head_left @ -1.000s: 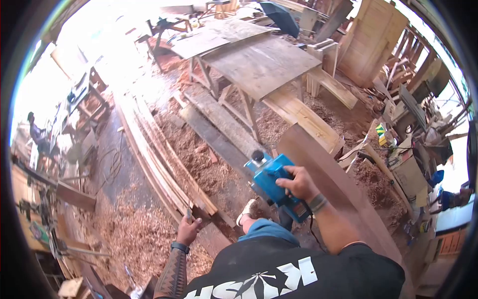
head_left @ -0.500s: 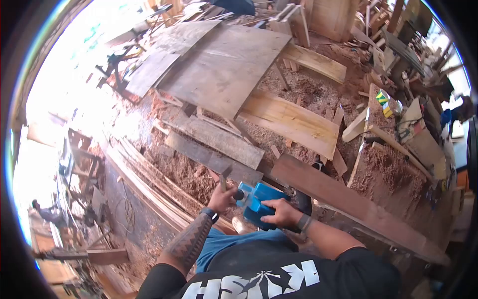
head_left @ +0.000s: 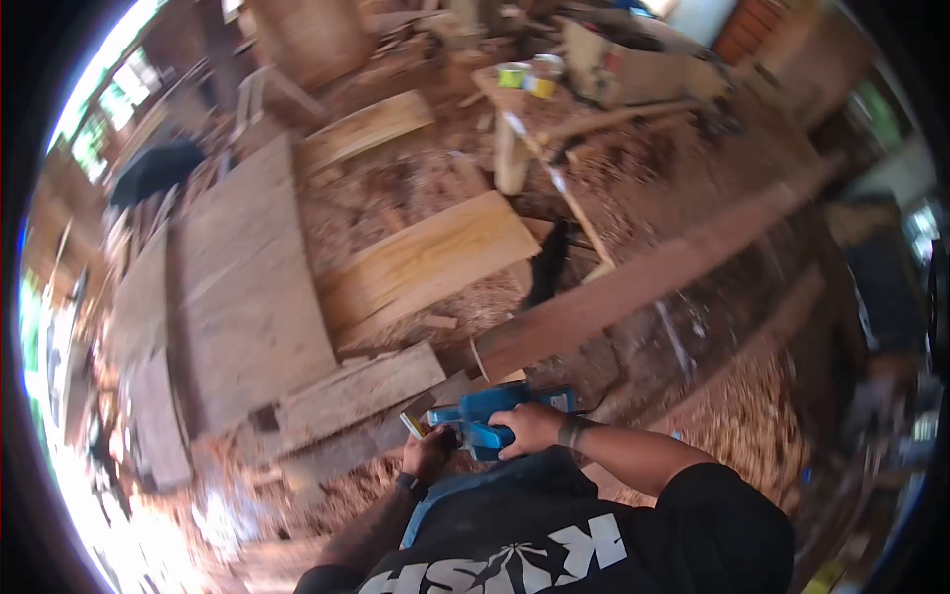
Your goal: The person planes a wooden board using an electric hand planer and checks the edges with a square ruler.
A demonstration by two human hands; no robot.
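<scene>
A blue power planer (head_left: 485, 408) is held in front of my body, above the boards. My right hand (head_left: 531, 430) is wrapped round its rear handle. At the planer's front end is my left hand (head_left: 426, 455), closed round a small hammer-like tool (head_left: 419, 408) with a flat grey head and a pale, yellowish edge. Blur hides its exact kind. The left fingers are beside the planer's black front knob, and I cannot tell whether they also grip it. Just beyond the planer lies a long reddish-brown plank (head_left: 614, 287), stretching away to the right.
Large plywood sheets (head_left: 242, 297) lie to the left. A yellowish board (head_left: 435, 257) is in the middle, near a dark shape (head_left: 550, 262). Cans (head_left: 539, 79) stand on a workbench (head_left: 633, 168) strewn with shavings. A dark umbrella (head_left: 158, 170) is at far left. Wood shavings cover the floor.
My view has swung to the right, so the plywood sheets now appear farther left and the workbench nearer the middle. Both hands keep the planer and the small tool in front of me.
</scene>
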